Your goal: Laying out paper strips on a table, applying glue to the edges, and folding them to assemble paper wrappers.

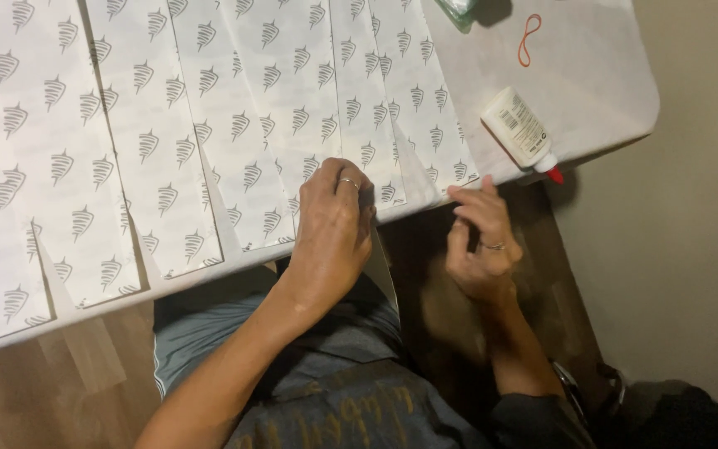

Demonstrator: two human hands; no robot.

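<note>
Several long white paper strips [234, 125] printed with a grey shell-like pattern lie side by side on the white table [600, 91], their ends overhanging the near edge. My left hand [334, 229], a ring on one finger, presses flat on the near end of one strip [351, 100] at the table edge. My right hand [482, 241], also ringed, hovers just below the edge beside the last strip [425, 108], fingers loosely curled and apart, holding nothing that I can see.
A white glue bottle [518, 129] with a red tip lies on the table's right corner. An orange rubber band [528, 38] and a greenish clear object [461, 10] sit at the far edge. A dark bag [675, 411] rests on the floor at right.
</note>
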